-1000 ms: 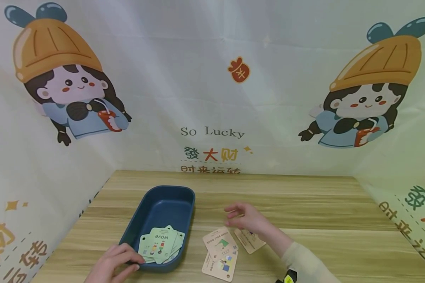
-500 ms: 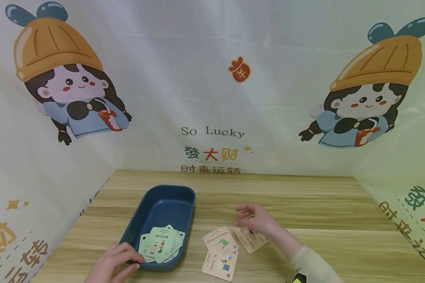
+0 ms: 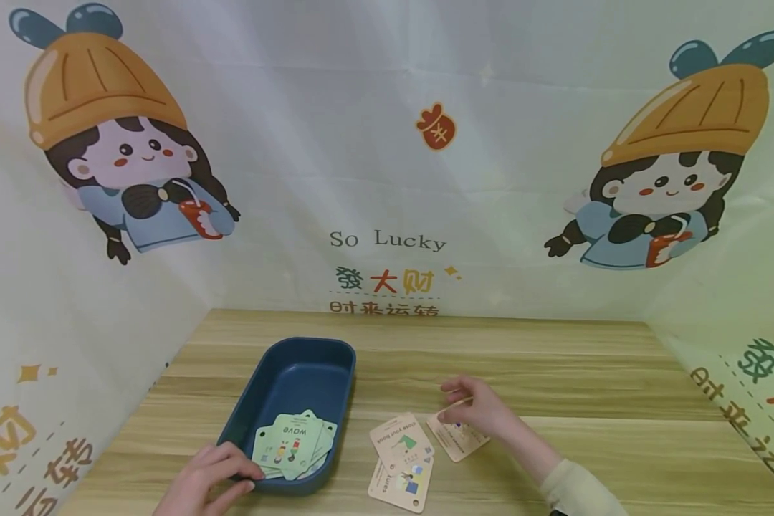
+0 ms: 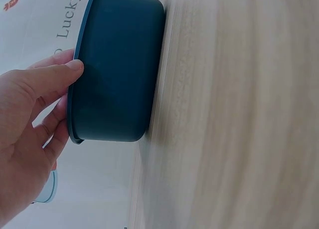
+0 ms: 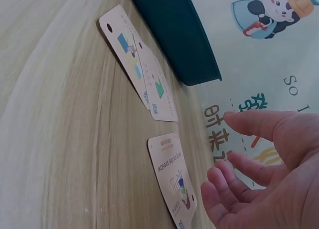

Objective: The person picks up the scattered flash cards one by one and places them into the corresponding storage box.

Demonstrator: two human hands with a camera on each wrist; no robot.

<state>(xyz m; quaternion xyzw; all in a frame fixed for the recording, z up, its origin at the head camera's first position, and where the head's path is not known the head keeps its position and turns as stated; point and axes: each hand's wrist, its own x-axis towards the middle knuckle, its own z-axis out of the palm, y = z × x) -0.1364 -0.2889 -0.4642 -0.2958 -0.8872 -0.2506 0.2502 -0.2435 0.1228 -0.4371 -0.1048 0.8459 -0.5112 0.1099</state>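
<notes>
My left hand (image 3: pixel 209 480) pinches the near left rim of a dark blue plastic bin (image 3: pixel 306 387). In the left wrist view, the thumb presses outside that bin's (image 4: pixel 117 69) wall while the other fingers go over the rim. Several pale green cards lie piled at its near end, a "wave" card (image 3: pixel 290 441) on top. My right hand (image 3: pixel 480 412) hovers over a peach card (image 3: pixel 454 441) with "play on the seesaw" printed on it; its fingers are loosely bent, with nothing between them in the right wrist view. Left of it, a "close your book" card (image 3: pixel 400 441) overlaps another peach card (image 3: pixel 403 489).
Everything stands on a wood-grain table (image 3: pixel 522 358). Behind and at both sides hangs a pale printed cloth (image 3: pixel 387 172) with cartoon figures and lettering. The bin's right wall stands just left of the peach cards.
My right hand has drifted right and slightly nearer, staying over the right-hand peach card. The left hand, the bin and the cards have kept their places.
</notes>
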